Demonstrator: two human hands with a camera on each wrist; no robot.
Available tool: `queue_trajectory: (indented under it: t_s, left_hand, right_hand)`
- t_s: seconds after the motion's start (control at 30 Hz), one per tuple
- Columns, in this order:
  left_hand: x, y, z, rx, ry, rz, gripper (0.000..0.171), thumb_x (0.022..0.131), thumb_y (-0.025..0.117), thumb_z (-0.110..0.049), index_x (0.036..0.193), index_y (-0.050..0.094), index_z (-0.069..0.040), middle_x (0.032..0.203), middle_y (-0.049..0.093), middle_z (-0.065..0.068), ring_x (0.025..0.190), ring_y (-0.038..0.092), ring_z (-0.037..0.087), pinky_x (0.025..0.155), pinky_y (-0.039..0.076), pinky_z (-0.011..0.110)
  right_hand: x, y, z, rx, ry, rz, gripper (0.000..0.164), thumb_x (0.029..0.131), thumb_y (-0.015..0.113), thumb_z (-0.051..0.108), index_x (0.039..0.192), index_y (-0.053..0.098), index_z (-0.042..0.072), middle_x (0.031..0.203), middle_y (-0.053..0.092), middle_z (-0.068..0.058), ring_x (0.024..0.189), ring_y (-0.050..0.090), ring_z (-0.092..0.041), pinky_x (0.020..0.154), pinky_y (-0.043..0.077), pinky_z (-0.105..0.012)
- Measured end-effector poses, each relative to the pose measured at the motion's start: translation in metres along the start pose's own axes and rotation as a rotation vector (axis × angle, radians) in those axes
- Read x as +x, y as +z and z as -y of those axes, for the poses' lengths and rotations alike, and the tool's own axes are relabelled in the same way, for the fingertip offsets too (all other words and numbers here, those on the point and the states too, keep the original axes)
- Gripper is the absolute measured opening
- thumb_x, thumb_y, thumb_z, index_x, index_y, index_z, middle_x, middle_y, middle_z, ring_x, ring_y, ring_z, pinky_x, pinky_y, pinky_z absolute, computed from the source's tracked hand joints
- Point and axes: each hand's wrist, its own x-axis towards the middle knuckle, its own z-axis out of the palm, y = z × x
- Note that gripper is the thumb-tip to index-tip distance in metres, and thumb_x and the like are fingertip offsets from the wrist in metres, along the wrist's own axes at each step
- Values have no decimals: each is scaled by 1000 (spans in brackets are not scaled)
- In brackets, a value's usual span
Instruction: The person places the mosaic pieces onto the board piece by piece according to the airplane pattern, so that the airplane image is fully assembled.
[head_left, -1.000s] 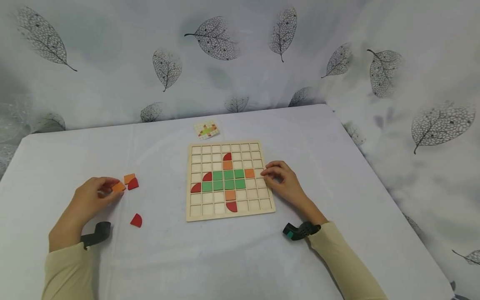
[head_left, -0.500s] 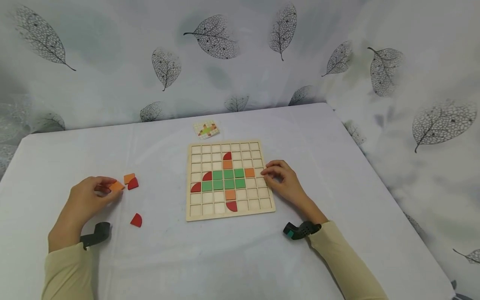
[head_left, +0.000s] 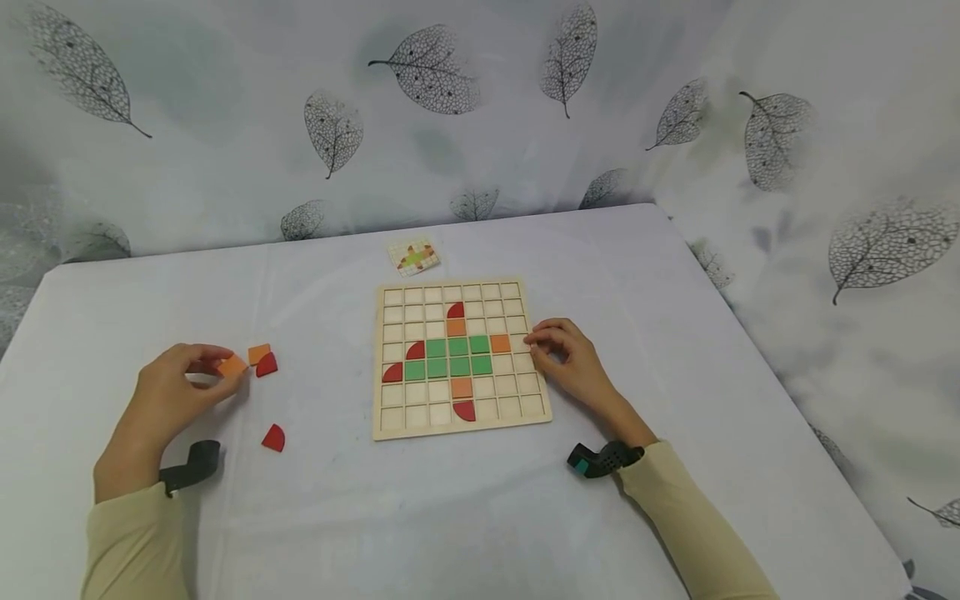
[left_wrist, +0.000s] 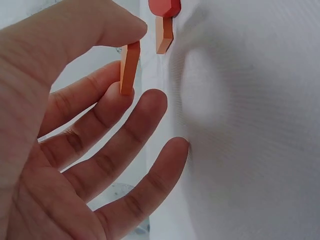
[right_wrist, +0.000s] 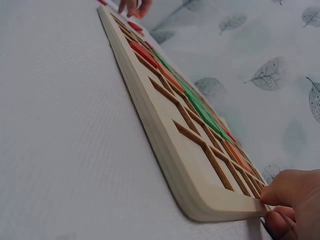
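Note:
My left hand point(head_left: 176, 387) pinches an orange square tile point(left_wrist: 130, 70) between thumb and fingertips, above the cloth at the left. Close by, a second orange tile point(head_left: 258, 353) lies partly under a red quarter-circle piece point(head_left: 267, 365). Another red quarter-circle piece point(head_left: 273, 437) lies nearer me. The wooden grid board point(head_left: 390, 425) holds green squares point(head_left: 458, 367), orange squares point(head_left: 461, 387) and red quarter-circles point(head_left: 464, 410) in a cross-like pattern. My right hand point(head_left: 570, 358) grips the board's right edge, thumb on the rim and fingers curled at its side.
Behind the board lies a small pattern card point(head_left: 414, 257) with a coloured grid. A white cloth point(head_left: 465, 525) covers the table, and a leaf-print curtain point(head_left: 225, 125) hangs behind and to the right. Each wrist wears a dark camera mount point(head_left: 607, 459).
My left hand has drawn the orange tile slightly left and tipped it, apart from the loose pieces. The right hand stays at the board's edge.

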Motion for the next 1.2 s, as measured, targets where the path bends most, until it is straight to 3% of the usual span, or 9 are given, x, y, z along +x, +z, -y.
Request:
queue_trajectory:
  t_s: [0.17,0.33,0.53,0.87,1.2]
  left_hand:
    - [0,0,-3,-7,29,-19,48,88,72,-27,122,59,4,109,54,20,95,60,39,62,47,11]
    - [-1,0,-10,-14,81,-32,45,88,73,-23,120,59,5,109,54,18,97,56,34,64,35,0]
    - [0,2,-22,-3,141,-63,38,86,73,-16,117,61,4,107,55,16,96,54,30,68,36,1]
    - [3,10,-28,-22,251,-129,33,82,75,-12,110,66,2,101,59,12,88,51,15,71,39,6]
    - [4,18,-35,-2,252,-92,36,83,75,-13,114,63,2,101,56,12,89,56,27,70,39,9]
  right_hand:
    - [0,0,1,2,-21,-4,15,87,63,-11,102,67,-12,112,57,-29,88,58,-34,77,50,-32]
    - [0,-1,3,14,-29,4,15,87,63,-11,102,67,-13,112,57,-29,90,57,-36,78,50,-36]
    - [0,0,4,15,5,0,18,88,63,-11,105,66,-13,113,56,-29,90,57,-36,78,50,-35]
    - [0,-1,5,-4,39,2,19,89,63,-9,107,66,-12,114,57,-28,91,58,-33,80,50,-33]
    - [1,-1,3,11,-5,2,17,87,63,-11,104,66,-14,112,57,-29,91,59,-36,80,51,-39]
